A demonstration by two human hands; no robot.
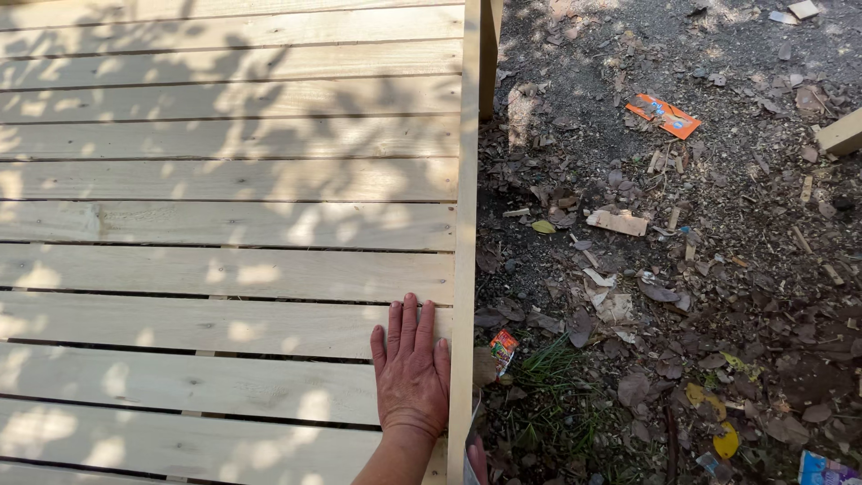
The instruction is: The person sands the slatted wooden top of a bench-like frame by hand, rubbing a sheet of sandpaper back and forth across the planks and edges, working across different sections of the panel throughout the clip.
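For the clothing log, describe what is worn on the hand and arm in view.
Nothing is worn on the hand: no glove, no ring, no watch or band at the wrist. The forearm is bare down to the picture's lower edge, with no sleeve in view.

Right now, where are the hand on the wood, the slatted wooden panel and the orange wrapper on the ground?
hand (411,373), head view, back of the hand.
slatted wooden panel (224,180), head view, a bare slat.
orange wrapper (663,115), head view, its middle.

Dappled shade; littered dirt ground (718,296) with wood scraps.
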